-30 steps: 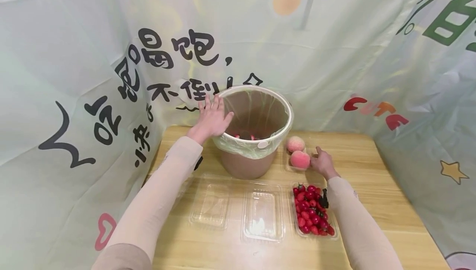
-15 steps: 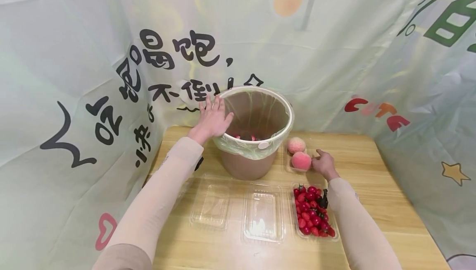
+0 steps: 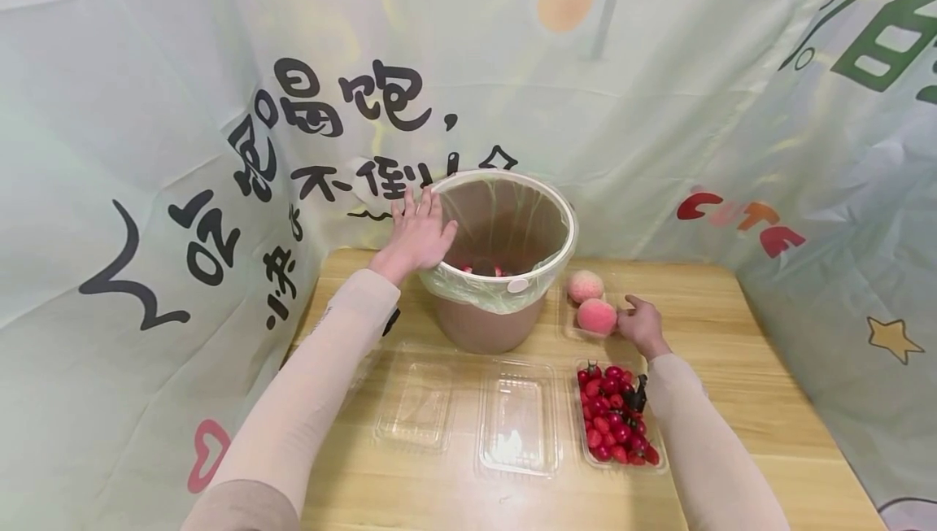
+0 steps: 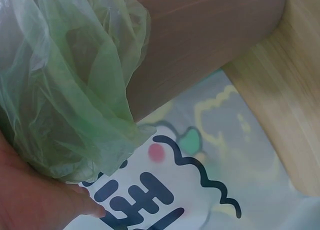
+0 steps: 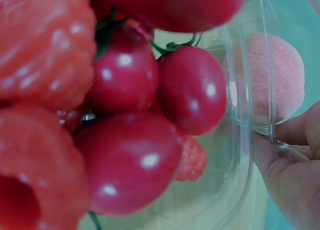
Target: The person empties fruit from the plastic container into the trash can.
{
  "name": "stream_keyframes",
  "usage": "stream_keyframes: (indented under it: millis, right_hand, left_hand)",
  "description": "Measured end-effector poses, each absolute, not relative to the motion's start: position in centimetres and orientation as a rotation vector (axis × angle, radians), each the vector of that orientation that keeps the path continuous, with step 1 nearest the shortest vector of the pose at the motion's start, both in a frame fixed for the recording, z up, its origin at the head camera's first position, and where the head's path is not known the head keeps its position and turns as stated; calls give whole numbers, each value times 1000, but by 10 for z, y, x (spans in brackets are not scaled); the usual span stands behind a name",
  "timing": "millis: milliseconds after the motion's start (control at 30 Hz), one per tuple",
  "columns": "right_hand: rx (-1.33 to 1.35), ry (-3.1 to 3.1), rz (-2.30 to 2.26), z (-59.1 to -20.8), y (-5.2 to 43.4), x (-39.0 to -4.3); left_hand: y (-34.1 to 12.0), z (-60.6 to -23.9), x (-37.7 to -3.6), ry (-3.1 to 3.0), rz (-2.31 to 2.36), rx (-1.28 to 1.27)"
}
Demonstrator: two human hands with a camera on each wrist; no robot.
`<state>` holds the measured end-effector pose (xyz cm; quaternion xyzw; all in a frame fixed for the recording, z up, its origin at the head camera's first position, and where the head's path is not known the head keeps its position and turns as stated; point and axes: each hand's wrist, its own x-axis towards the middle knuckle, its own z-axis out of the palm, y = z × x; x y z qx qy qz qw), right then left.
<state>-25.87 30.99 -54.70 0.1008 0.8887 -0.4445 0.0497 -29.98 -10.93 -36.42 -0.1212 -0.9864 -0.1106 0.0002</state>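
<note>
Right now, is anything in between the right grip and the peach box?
No, nothing visible is. The right grip is already pinching the edge of the peach box. The berry box sits nearer the person, not between them.

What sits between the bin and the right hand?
A clear container holding two peaches lies between the bin and the right hand, in the head view.

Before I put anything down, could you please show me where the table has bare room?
Bare wood on the table runs from the right hand to the right edge, and along the near side below the clear containers. It is crowded from the bin across the peach tray to the red fruit.
</note>
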Motion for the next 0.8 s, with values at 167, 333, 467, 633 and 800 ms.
stream_keyframes:
  millis: [167,333,467,633,800]
  right_hand:
    - [302,2678,-1430,-543,313,-258]
    - [286,2743,-1384,-531,315,-260]
    - [300,2751,-1396,-517,313,-262]
    - [315,2678,-1526,-496,310,-263]
    - [317,2602,-1626,-471,307,-267]
  left_hand:
    - [-109,-365,-300,-3097,-350,-379]
    - [-109,-364,-298,-3094,-361,-381]
    - [-109,-364,-298,-3097,-360,-375]
    - [-109,-363,-297,-3105,-326,-370]
    - [-108,-363,-296,-3103,-303,-366]
